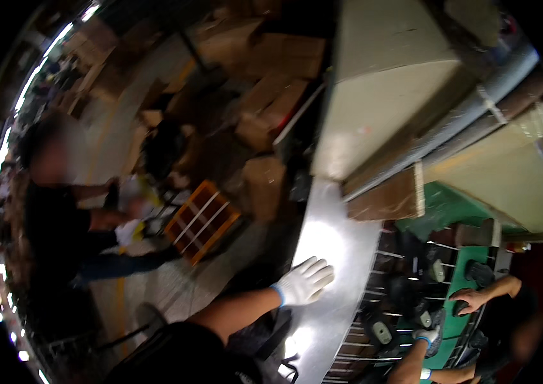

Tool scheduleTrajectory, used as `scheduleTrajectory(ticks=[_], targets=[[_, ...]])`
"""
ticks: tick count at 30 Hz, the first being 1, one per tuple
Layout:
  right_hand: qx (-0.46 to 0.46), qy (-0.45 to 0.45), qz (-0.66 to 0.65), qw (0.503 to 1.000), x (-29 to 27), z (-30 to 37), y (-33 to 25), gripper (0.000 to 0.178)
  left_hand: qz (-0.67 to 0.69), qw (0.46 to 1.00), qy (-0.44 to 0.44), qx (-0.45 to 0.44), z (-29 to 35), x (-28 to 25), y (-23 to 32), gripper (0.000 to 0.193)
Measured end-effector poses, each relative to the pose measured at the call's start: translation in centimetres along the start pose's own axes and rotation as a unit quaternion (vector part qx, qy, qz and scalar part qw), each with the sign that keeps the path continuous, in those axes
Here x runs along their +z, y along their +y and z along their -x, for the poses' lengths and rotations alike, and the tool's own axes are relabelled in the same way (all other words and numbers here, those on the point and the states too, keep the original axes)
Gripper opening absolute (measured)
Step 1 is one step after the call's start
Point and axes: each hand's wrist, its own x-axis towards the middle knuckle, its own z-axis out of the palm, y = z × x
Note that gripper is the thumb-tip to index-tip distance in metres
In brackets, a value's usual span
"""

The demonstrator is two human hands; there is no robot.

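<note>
My left hand (303,281), in a white knit glove with a blue cuff, lies flat with its fingers out on the shiny metal ledge (329,240). Lower right, my gloved right hand (426,335) is closed on the near end of a dark shoe (438,325) over a green strip (456,288). Beside it is a wire rack (356,344), where several dark shoe pieces, one with a pale oval patch (381,332), lie partly in shadow.
At right a co-worker's bare hand (470,299) rests on a small dark piece; that person's other, gloved hand is near my right forearm. Another person (60,205) stands at left by an orange crate (202,223). Cardboard boxes (265,185) and a pale panel (374,109) stand beyond.
</note>
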Motion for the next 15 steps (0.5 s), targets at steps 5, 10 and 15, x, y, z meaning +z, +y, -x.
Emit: scheduleTrajectory(ticks=[5, 10, 15], targets=[[-0.133, -0.018, -0.108, 0.985, 0.2, 5.4, -4.2, 0.049, 0.001, 1.000, 0.004, -0.016, 1.5, 2.7, -0.1, 0.062], [-0.157, -0.120, -0.078, 0.977, -2.5, 13.5, -3.7, 0.051, 0.018, 1.000, -0.011, -0.021, 1.2, 1.5, 0.3, 0.064], [-0.190, -0.249, -0.138, 0.940, -4.9, 24.7, 6.3, 0.054, 0.030, 0.999, -0.035, 0.015, 0.4, 2.1, -0.9, 0.062]])
